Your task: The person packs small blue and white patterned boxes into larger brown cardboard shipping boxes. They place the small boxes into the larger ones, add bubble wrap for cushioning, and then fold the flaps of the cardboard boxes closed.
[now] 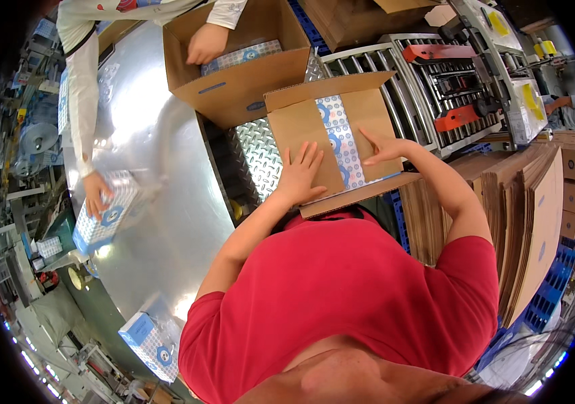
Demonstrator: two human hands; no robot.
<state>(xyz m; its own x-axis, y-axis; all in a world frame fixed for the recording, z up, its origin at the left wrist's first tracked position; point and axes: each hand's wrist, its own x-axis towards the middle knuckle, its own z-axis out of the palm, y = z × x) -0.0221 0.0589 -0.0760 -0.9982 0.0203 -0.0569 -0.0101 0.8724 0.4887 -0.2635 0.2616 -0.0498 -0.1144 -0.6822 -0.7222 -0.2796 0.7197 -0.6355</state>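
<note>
In front of me stands a brown cardboard carton (292, 124) with two flaps folded inward and the end flaps still up. Through the gap between the folded flaps, white and blue patterned boxes (341, 138) show inside. My left hand (301, 174) lies flat with fingers spread on the left flap. On the right flap my right hand (385, 147) rests, thumb and fingers apart. Neither hand holds anything.
A co-worker's hand (208, 44) reaches into another open carton (233, 94); their other hand touches a patterned box (109, 212) on the metal table (186, 195). A roller conveyor (405, 91) with red parts runs right. Flat cartons (523, 222) stand stacked at right.
</note>
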